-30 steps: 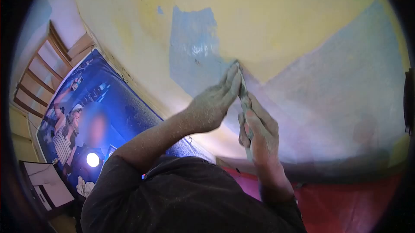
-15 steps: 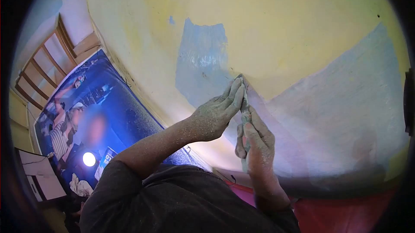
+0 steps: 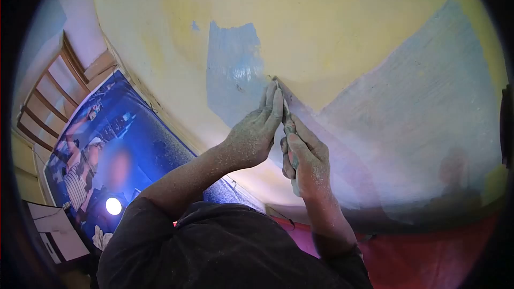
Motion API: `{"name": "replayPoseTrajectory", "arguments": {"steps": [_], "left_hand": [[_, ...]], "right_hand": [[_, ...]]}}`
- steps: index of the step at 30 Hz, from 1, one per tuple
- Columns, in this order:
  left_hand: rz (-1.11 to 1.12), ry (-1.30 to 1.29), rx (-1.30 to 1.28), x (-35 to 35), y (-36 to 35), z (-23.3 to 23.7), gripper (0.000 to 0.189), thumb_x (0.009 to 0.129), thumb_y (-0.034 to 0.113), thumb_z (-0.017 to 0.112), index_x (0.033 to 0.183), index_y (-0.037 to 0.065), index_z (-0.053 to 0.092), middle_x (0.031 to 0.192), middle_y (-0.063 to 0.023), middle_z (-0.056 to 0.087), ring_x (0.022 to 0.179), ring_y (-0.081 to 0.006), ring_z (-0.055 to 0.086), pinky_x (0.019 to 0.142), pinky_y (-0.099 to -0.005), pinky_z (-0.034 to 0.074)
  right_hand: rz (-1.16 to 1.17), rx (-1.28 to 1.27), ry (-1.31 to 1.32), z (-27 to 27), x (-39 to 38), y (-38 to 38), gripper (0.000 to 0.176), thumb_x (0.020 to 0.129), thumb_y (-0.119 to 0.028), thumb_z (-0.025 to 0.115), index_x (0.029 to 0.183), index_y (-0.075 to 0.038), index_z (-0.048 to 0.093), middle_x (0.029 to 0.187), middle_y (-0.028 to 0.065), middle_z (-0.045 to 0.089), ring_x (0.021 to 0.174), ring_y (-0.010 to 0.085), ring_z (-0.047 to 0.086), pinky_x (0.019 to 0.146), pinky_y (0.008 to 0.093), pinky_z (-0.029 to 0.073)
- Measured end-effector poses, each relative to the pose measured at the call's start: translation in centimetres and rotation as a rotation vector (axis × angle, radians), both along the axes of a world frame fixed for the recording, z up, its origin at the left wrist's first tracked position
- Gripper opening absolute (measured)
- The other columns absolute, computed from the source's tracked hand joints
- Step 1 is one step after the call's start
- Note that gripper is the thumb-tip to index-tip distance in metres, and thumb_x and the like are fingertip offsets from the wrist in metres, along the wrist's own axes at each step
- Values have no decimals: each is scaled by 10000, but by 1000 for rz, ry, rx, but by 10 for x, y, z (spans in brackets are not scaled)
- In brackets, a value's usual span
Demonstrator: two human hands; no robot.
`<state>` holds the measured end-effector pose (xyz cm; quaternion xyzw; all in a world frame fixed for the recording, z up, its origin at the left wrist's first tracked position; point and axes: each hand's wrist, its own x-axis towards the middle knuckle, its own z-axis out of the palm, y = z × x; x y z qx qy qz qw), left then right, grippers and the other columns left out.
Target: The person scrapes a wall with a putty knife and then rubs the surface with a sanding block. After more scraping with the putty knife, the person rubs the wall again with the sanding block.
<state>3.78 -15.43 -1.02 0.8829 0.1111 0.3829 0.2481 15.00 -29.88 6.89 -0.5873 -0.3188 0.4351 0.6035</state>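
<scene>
My right hand (image 3: 309, 161) is wrapped around the handle of a scraper (image 3: 289, 128), which points up along the wall. The blade is seen nearly edge-on, its tip touching or close to the wall. My left hand (image 3: 256, 132) lies against the blade's side, its fingers straight and together. Pale dust coats both hands and forearms. The wall (image 3: 326, 26) has yellow paint, with a blue-grey exposed patch (image 3: 231, 66) left of the blade and a large greyish exposed area (image 3: 412, 107) to the right.
A blue banner (image 3: 147, 133) printed with people stands at the left, with a bright round light (image 3: 113, 206) showing on it. Behind it is a wooden slatted frame (image 3: 53, 88). A white boxy object (image 3: 56, 230) sits at lower left. Red material (image 3: 423, 259) lies below the wall.
Both hands and the scraper appear a little higher and further left in view. The camera view has shifted too; the grip looks the same.
</scene>
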Motion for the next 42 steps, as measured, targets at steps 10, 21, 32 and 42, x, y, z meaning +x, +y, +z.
{"name": "replayPoseTrajectory", "arguments": {"steps": [10,21,32,42], "left_hand": [[56,-6,21,-1,16,-4,1039,818,-97,628,1698,-190,83,1713,-545,148,1620,-639,276,1277,-561,418],[24,-50,65,-9,18,-7,1029,809,-118,633,1699,-182,121,1724,-519,186,1611,-620,319,1247,-553,457],[10,-58,20,-2,16,-10,1029,820,-125,629,1697,-190,95,1725,-532,154,1603,-635,322,1263,-576,430],[-3,-4,-1,-9,9,-6,1049,829,-126,607,1713,-161,43,1731,-525,134,1602,-639,305,1254,-570,439]], "right_hand": [[58,-16,-33,9,4,17,492,1145,-150,571,1606,22,570,893,0,595,579,42,464,492,224,381],[1,7,-39,11,-21,10,512,1143,-106,550,1626,62,531,841,-16,540,595,45,439,493,217,372],[-2,-61,-76,20,-8,11,512,1143,-119,566,1624,55,544,882,-25,578,594,17,428,495,197,358],[31,1,-45,8,-16,4,533,1129,-96,534,1639,61,524,880,-19,581,579,28,449,494,212,367]]}}
